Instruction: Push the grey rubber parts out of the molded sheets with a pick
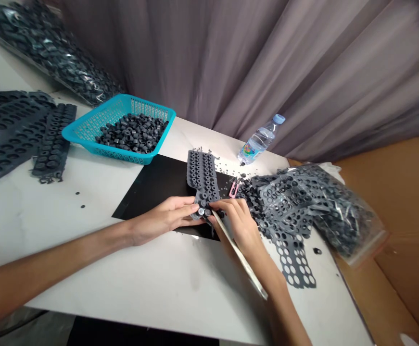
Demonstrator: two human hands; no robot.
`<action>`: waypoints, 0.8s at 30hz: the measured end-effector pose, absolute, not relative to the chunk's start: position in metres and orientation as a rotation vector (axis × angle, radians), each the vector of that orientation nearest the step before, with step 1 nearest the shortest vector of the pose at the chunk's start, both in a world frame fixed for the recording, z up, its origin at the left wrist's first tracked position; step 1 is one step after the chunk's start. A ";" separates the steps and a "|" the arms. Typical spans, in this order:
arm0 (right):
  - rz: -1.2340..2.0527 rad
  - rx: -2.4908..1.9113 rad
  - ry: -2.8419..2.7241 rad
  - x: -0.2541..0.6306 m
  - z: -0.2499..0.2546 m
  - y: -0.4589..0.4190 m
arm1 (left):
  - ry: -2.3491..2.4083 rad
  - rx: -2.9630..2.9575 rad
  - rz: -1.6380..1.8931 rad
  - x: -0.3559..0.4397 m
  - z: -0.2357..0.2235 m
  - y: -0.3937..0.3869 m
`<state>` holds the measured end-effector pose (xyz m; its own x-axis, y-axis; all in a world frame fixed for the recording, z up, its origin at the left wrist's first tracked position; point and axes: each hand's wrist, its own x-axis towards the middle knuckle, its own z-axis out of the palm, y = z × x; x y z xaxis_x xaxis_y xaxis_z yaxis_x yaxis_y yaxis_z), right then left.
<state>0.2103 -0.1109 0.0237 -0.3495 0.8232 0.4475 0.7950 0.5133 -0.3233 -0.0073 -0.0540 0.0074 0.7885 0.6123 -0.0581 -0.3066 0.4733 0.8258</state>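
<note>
Grey curtain (180,57) behind one white table (173,283); one blue basket (122,154), one bottle (260,142); over one black mat (147,192), one dark grey sheet (202,170), studded with rows of round nubs, its near end pinched by the left hand (168,214); the right hand (241,223) grips one pale stick (247,266).

Moulded sheet (202,173) is dark grey, patterned in rows of rings; stick (240,255), off-white; mat (151,187), black; tabletop (140,278), white. Basket (115,154) is turquoise, sides perforated. Snips (234,189) show pink, bottle cap (279,118) blue, curtain (195,62) mauve-grey.
</note>
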 end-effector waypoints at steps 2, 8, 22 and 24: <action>0.109 -1.334 -2.192 0.210 0.030 -0.113 | 0.384 0.922 0.583 -0.007 0.006 -0.054; 0.147 -1.283 -2.171 0.212 0.036 -0.115 | 0.401 0.950 0.573 -0.007 0.006 -0.054; 0.375 -1.243 -2.027 0.218 0.042 -0.117 | 0.410 0.983 0.572 -0.009 0.006 -0.050; 0.389 -1.222 -2.049 0.218 0.042 -0.116 | 0.419 0.980 0.579 -0.009 0.005 -0.050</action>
